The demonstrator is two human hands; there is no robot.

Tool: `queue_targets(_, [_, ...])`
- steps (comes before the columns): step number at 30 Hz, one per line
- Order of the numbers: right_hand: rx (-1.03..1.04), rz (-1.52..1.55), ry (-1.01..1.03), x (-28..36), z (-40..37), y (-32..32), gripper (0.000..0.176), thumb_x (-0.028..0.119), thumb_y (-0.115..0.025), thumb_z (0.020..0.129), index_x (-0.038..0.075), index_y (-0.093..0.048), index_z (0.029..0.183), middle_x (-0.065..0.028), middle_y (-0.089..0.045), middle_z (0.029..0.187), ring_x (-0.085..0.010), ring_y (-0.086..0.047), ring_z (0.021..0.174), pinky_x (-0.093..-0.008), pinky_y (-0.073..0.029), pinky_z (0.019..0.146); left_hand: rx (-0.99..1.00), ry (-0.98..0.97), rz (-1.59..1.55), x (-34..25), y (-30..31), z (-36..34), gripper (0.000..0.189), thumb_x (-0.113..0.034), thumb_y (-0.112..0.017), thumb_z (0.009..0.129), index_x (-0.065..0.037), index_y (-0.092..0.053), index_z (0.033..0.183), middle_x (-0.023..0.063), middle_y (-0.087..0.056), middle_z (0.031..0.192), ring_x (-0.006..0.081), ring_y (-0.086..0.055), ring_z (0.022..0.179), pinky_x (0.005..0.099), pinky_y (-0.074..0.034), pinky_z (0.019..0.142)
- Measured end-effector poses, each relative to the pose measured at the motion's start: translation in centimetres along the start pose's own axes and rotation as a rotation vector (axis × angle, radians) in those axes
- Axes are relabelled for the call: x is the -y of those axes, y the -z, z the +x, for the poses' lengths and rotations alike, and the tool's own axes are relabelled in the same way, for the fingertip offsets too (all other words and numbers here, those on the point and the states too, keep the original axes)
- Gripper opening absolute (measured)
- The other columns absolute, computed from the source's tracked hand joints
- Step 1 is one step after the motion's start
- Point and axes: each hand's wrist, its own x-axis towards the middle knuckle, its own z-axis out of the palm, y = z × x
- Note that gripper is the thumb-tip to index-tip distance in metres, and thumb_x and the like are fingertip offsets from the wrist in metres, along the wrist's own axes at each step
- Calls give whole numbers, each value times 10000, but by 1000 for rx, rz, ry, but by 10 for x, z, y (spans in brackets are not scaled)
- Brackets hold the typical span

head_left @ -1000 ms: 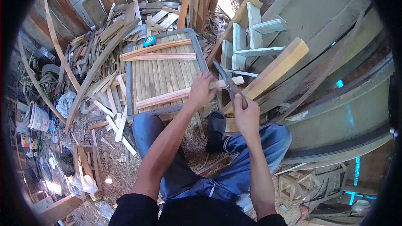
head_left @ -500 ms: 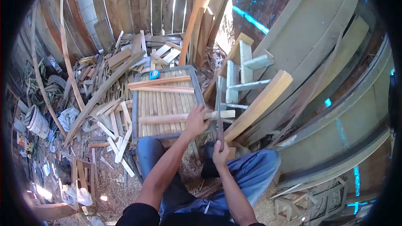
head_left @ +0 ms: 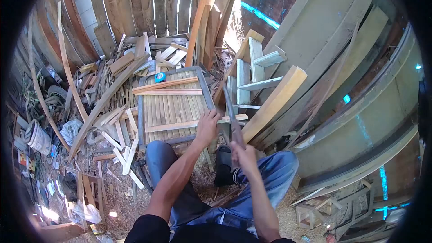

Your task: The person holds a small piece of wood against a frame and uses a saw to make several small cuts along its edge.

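My left hand (head_left: 207, 127) is closed over a pale wooden strip (head_left: 173, 126), pressing it on the slatted panel (head_left: 168, 112) in front of my knees. The strip's right end sticks out past the panel's dark frame. In my right hand (head_left: 244, 155) is the handle end of a long dark-bladed tool (head_left: 234, 121), its blade pointing up and away from me. The blade crosses the strip's right end in this view; whether it touches the wood I cannot tell. Two reddish strips (head_left: 168, 92) and a blue tape measure (head_left: 160, 77) lie on the panel's far part.
Scrap wood (head_left: 123, 67) is heaped behind and left of the panel. A thick light beam (head_left: 279, 101) leans on the right, beside a pale blue wooden frame (head_left: 256, 65). A white bucket (head_left: 39, 137) lies at far left. Large panels (head_left: 324, 31) line the right side.
My right hand has risen slightly and the blade now tilts to the left. The pale strip has rolled, showing a narrower face. My left hand keeps its hold, and the view has shifted slightly.
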Motion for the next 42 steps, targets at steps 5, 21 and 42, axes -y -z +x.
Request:
queue_targets(5, [-134,-317,271,36,-2,32,409,325,-632,951,32,-525,686,-6,-463,538,-102,-429,481,-297,-389,481,-6,23,-50,5,1,2,313,-53,-713,683,-81,-625,982,94,-565,1011,320,-530,1036,429,-444,866])
queue_targets(21, [-233,-347,385,94,-80,51,346,270,-662,941,-12,-602,749,-45,-529,512,-97,-499,438,-286,-395,432,-97,-24,-127,17,6,19,360,-200,-806,712,-78,-657,1016,113,-630,949,341,-581,944,429,-465,868])
queue_targets(42, [-263,-575,388,102,-71,25,352,301,-662,932,-44,-656,863,-113,-559,580,-140,-484,523,-325,-416,523,93,156,-213,17,10,12,394,-338,-791,743,-56,-714,1008,125,-639,1047,349,-593,1017,435,-492,892])
